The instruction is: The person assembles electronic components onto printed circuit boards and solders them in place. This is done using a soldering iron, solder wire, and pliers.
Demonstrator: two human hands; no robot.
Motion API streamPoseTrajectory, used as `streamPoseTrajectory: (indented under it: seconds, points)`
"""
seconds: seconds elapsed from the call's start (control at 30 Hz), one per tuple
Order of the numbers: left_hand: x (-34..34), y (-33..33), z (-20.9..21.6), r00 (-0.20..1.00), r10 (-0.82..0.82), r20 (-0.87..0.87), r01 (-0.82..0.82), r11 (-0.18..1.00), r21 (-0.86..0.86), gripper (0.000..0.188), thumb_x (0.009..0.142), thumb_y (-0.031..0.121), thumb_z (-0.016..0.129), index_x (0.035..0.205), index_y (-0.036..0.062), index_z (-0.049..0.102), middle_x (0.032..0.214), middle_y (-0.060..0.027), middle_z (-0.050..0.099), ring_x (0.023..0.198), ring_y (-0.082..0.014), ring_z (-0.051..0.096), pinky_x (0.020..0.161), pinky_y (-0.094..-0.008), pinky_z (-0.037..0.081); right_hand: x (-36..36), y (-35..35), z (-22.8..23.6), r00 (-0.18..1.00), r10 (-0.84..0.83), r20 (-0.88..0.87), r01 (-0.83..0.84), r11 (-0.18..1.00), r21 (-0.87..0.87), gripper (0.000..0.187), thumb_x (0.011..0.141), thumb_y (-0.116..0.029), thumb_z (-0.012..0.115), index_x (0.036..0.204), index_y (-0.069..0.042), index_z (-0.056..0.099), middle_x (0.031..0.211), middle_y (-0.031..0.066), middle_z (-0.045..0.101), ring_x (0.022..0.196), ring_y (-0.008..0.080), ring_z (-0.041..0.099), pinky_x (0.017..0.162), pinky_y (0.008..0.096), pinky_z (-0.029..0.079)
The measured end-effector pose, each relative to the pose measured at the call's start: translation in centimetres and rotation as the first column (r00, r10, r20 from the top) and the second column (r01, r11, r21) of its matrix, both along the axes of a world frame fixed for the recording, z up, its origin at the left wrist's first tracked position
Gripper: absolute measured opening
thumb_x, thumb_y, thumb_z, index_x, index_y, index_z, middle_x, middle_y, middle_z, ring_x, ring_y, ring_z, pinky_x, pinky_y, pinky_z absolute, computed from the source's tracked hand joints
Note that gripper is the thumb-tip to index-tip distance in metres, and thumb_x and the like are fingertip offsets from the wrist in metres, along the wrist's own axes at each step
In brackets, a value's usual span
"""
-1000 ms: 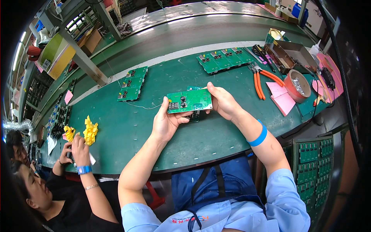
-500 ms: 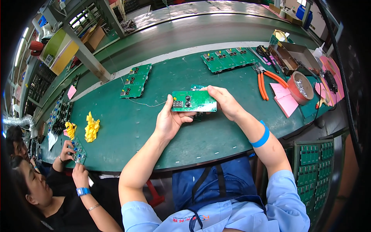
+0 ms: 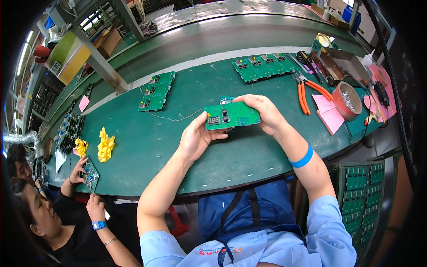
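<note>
Between my two hands is a green circuit board (image 3: 240,116) with a three-digit display, black buttons and a small yellow part at its left end. My left hand (image 3: 196,137) grips that left end, thumb on top and fingers beneath. Around the right end closes my right hand (image 3: 263,113), its fingers over the far edge. Part of another board (image 3: 227,100) shows just beyond the held one; whether it is held too I cannot tell. A thin wire (image 3: 175,119) lies on the green bench left of my hands.
Joined circuit boards lie at the left (image 3: 158,91) and far right (image 3: 264,67). Orange-handled cutters (image 3: 303,95), pink paper (image 3: 328,115), a tape roll (image 3: 347,100) and a metal box (image 3: 340,66) are on the right. A co-worker's hand (image 3: 78,171) holds a board near yellow crumpled pieces (image 3: 106,145).
The held board has moved slightly to the right with both hands and tilted a little. At the left, the co-worker's near hand has moved lower, away from their board.
</note>
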State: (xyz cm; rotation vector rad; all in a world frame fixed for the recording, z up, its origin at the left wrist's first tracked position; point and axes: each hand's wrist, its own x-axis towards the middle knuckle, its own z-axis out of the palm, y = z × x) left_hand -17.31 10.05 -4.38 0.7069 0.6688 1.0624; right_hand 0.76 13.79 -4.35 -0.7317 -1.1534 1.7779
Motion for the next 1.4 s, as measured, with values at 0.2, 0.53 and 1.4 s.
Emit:
streamPoseTrajectory:
  seconds: [0.2,0.53,1.4]
  points:
    - [-1.3,0.6,-0.9,0.986,-0.166,-0.027,0.168,0.98,0.109,0.031,0.082,0.025,0.036,0.098,0.0001,0.046,0.086,-0.01,0.054,0.069,-0.0163,0.054,0.054,-0.0258,0.046,0.8,0.5,-0.3,0.998,0.033,0.061,-0.031,0.999,-0.041,0.027,0.079,-0.024,0.044,0.085,0.0,0.053,0.079,0.0066,0.054,0.068,0.0103,0.053,0.06,0.0228,0.044]
    - [-1.3,0.6,-0.5,0.998,0.032,0.061,-0.041,0.987,0.152,0.025,0.079,0.016,0.042,0.097,-0.002,0.041,0.088,-0.0112,0.053,0.074,-0.0175,0.055,0.061,-0.0279,0.048,0.0,0.5,-0.5,0.944,-0.288,0.159,0.26,0.95,0.172,0.04,0.081,-0.033,0.042,0.104,0.0,0.041,0.091,0.0092,0.049,0.08,0.014,0.049,0.065,0.0257,0.042]
    - [-2.2,1.7,-2.0,0.891,0.023,0.454,0.045,0.989,-0.138,0.025,0.082,0.019,0.039,0.092,-0.0034,0.046,0.092,-0.0166,0.053,0.078,-0.0189,0.056,0.058,-0.0275,0.05,-0.5,0.1,-0.5,0.992,-0.121,0.017,0.12,0.992,0.042,0.057,0.078,-0.024,0.048,0.118,0.007,0.021,0.089,0.0171,0.051,0.078,0.0191,0.053,0.067,0.0267,0.043]
